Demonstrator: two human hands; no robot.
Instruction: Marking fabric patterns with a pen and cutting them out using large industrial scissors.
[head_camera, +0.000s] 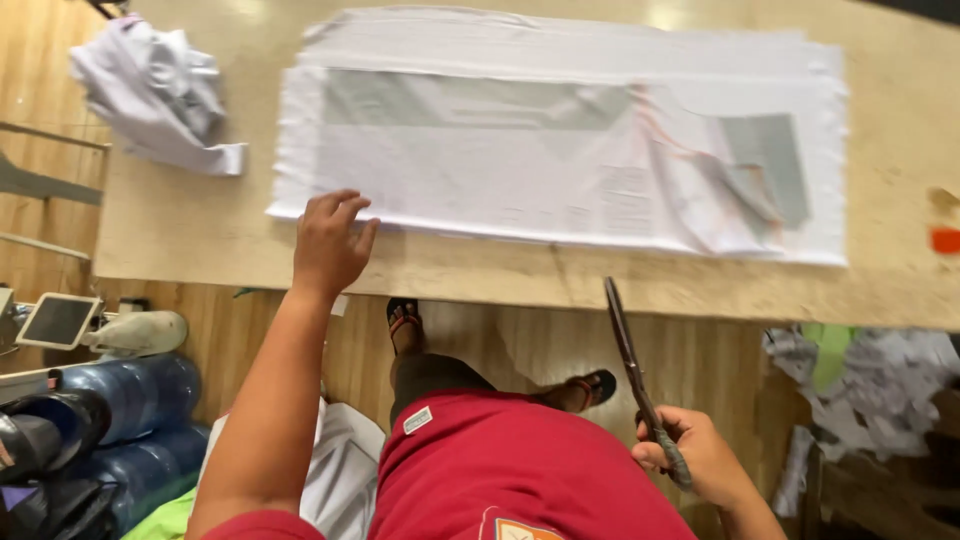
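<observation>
left hand (330, 243) flat, fingers spread on white fabric (560, 150) near edge, right hand (695, 455) clamped round scissors (635, 370), blades together; smooth layers first imo, keep paper pattern (480, 105) pinned

Long dark metal scissors (628, 350) are held closed in the right hand (700, 455), blades pointed up towards the pale wooden table (200, 225). The left hand (328, 245) is pressed flat on the layered white cloth (560, 130), well apart from that grip.
</observation>
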